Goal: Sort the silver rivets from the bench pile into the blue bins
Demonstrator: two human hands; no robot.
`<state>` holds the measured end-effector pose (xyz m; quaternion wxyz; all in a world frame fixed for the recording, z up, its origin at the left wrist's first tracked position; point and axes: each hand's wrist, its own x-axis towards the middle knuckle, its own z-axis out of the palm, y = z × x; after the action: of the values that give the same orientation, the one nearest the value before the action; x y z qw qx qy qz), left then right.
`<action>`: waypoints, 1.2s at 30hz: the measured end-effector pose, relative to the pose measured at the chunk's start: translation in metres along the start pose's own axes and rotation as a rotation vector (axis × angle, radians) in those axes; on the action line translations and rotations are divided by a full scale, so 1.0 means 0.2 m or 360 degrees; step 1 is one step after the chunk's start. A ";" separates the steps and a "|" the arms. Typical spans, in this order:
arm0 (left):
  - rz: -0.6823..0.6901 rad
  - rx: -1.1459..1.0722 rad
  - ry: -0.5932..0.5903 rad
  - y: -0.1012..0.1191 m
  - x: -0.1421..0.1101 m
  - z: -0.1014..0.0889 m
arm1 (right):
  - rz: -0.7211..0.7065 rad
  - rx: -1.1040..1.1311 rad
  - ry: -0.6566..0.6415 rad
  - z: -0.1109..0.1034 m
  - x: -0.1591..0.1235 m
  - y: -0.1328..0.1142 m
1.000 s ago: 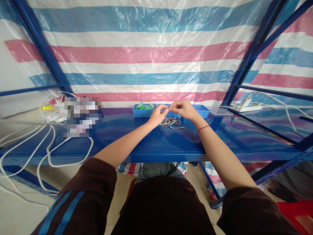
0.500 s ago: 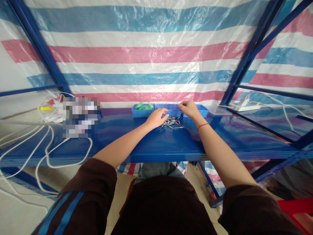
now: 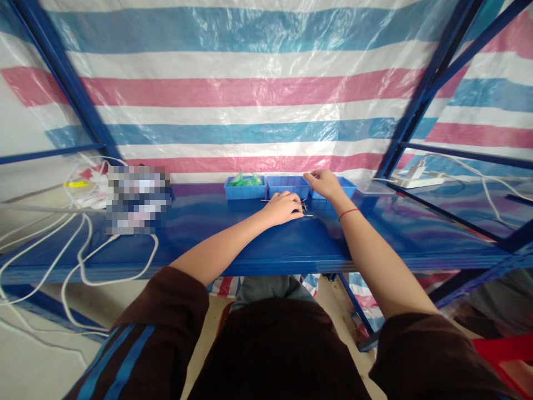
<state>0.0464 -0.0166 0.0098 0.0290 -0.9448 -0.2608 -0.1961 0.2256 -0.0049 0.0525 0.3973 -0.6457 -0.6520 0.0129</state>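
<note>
The thin metal pins (image 3: pixel 304 205) lie in a heap on the blue table (image 3: pixel 287 244), mostly hidden under the left hand (image 3: pixel 284 208), with a few ends poking out past its fingers and one pin lying toward the near edge of the heap. The left hand is palm-down with its fingers bent into the heap; whether it has pinched a pin, I cannot tell. The right hand (image 3: pixel 325 183) is raised where the middle bin (image 3: pixel 287 186) meets the right bin (image 3: pixel 347 189), thumb and fingers drawn together, but whether anything is between them is too small to make out. The step in hand looks like picking at the heap with the left while the right is over the bins; freeing a single pin would call for a fine fingertip pinch. Beyond the left hand, the left bin (image 3: pixel 245 193) holds green pieces (image 3: pixel 246 180).
</note>
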 end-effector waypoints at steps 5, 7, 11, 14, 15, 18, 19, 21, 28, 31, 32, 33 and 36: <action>-0.0013 0.0163 0.0101 0.01 0.01 0.02 | -0.0237 0.0091 -0.0401 -0.03 -0.03 -0.02; -0.0160 0.0194 0.0161 0.00 0.00 0.00 | -0.0285 0.0180 -0.0748 -0.04 -0.04 -0.02; -0.0387 0.0004 0.0258 -0.05 -0.02 -0.05 | -0.0365 0.0339 -0.1209 -0.04 -0.05 -0.02; -0.0378 -0.0286 0.0369 -0.09 -0.03 -0.06 | -0.0411 0.0419 -0.1186 -0.01 -0.04 -0.01; -0.0386 -0.0389 0.0396 -0.09 -0.02 -0.06 | -0.0415 0.0428 -0.1167 -0.01 -0.04 -0.01; -0.0501 -0.0649 0.0442 -0.11 -0.01 -0.03 | -0.0402 0.0457 -0.1155 -0.01 -0.03 0.00; -0.0549 -0.0706 0.0452 -0.11 -0.01 -0.02 | -0.0391 0.0476 -0.1159 -0.01 -0.03 0.00; -0.0605 -0.0779 0.0469 -0.11 -0.01 -0.01 | -0.0375 0.0525 -0.1174 -0.02 -0.04 0.00; -0.0562 -0.0891 0.0531 -0.09 -0.01 -0.02 | -0.0332 0.0614 -0.1192 -0.02 -0.04 0.00; -0.0533 -0.0906 0.0551 -0.08 -0.01 -0.02 | -0.0328 0.0623 -0.1201 -0.02 -0.04 0.00; -0.0522 -0.0910 0.0565 -0.08 -0.01 -0.02 | -0.0326 0.0628 -0.1200 -0.02 -0.04 0.00; -0.0515 -0.0912 0.0582 -0.08 -0.01 -0.02 | -0.0321 0.0633 -0.1197 -0.02 -0.04 0.00; -0.0511 -0.0894 0.0623 -0.08 -0.01 -0.03 | -0.0271 0.0645 -0.1223 -0.03 -0.04 0.00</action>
<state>0.0355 -0.0046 0.0131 -0.2131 -0.8076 -0.3312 -0.4389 0.2265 -0.0152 0.0518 0.2444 -0.4471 -0.7875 0.3467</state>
